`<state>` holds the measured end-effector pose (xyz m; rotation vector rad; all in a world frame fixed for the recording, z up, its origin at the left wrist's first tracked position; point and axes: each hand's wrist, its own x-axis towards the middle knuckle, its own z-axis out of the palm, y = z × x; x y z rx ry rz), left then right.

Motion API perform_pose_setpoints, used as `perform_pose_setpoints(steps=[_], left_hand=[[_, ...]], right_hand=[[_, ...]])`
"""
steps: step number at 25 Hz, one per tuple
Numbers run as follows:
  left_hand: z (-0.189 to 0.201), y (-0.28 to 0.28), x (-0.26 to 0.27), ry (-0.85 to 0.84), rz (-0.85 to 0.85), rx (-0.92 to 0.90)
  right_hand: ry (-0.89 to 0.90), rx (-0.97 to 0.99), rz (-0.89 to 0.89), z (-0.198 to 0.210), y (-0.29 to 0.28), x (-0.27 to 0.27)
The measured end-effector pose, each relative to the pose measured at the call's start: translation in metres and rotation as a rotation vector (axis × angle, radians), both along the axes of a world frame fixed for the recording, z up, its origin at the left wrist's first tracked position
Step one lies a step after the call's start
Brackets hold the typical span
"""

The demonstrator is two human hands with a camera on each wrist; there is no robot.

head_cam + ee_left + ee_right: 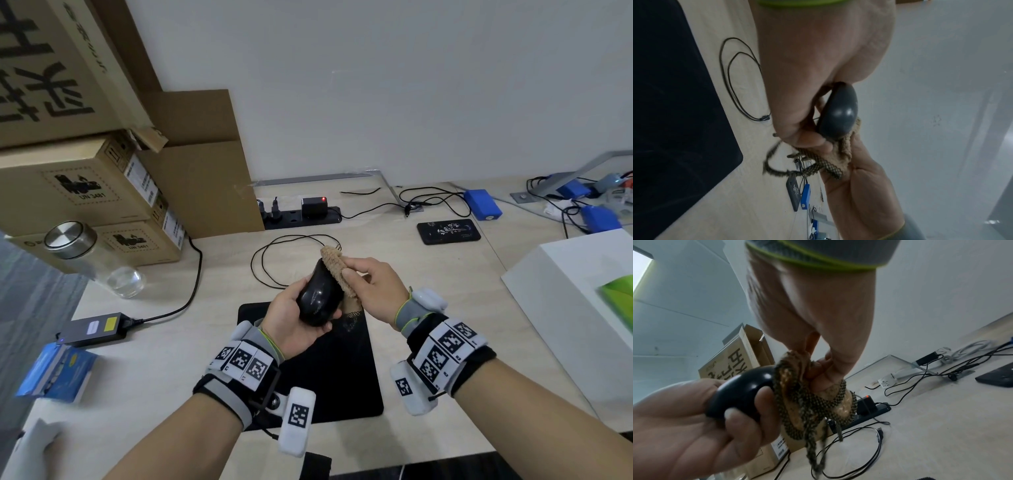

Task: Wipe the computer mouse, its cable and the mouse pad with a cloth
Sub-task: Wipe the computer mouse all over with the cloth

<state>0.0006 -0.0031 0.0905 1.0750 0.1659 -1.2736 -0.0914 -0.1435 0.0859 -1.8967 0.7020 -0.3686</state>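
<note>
Gripping mouse (318,298) in left fingers (327,327) above pad (342,377); pinching cloth (337,270) in right fingers (352,274), rubbing its side. Risking cable (274,253) snagging, or glossy shell slipping.

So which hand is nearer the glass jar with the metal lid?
Left. The left hand holds the mouse above the mouse pad, on the jar's side of the desk; the right hand, pressing the cloth to the mouse, is farther away.
</note>
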Motion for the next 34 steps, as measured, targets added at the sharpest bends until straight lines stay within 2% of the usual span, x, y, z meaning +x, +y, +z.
perform_pose_setpoints(steps=[3,5,8,10,14,15,17,20,25,27,30,34], left_hand=[[-0.001,-0.004,-0.003,-0.052,0.048,0.013],[-0.005,-0.007,-0.002,-0.064,0.095,-0.009],[-0.006,-0.008,-0.001,-0.053,0.059,-0.071],[-0.005,-0.008,-0.003,-0.091,0.062,-0.063],[-0.006,-0.01,-0.009,-0.184,0.074,0.007],[-0.008,-0.011,-0.01,-0.221,0.081,0.053],[-0.01,-0.011,-0.01,-0.294,0.086,0.135],[-0.007,-0.008,-0.012,-0.316,0.038,0.116],[-0.007,-0.006,-0.017,-0.323,-0.061,0.023],[-0.006,-0.007,-0.018,-0.309,-0.035,0.029],[-0.004,-0.009,-0.013,-0.299,0.035,0.107],[-0.006,-0.009,-0.009,-0.31,0.007,0.138]], right_hand=[[-0.012,-0.062,0.024,0.003,0.005,-0.002],[-0.059,-0.183,0.062,0.004,0.02,-0.008],[-0.163,-0.353,0.247,0.002,0.046,-0.015],[-0.209,-0.411,0.225,0.0,0.044,-0.013],[-0.084,-0.337,-0.075,0.001,0.021,0.004],[-0.07,-0.318,-0.081,0.001,0.024,0.005],[-0.142,-0.358,0.029,0.002,0.041,0.0],[-0.24,-0.416,0.149,-0.001,0.045,-0.007],[-0.083,-0.268,-0.144,-0.005,0.006,0.005],[-0.089,-0.285,-0.12,-0.005,0.015,0.001],[-0.232,-0.341,-0.023,-0.004,0.043,-0.009],[-0.337,-0.463,0.057,-0.009,0.046,-0.014]])
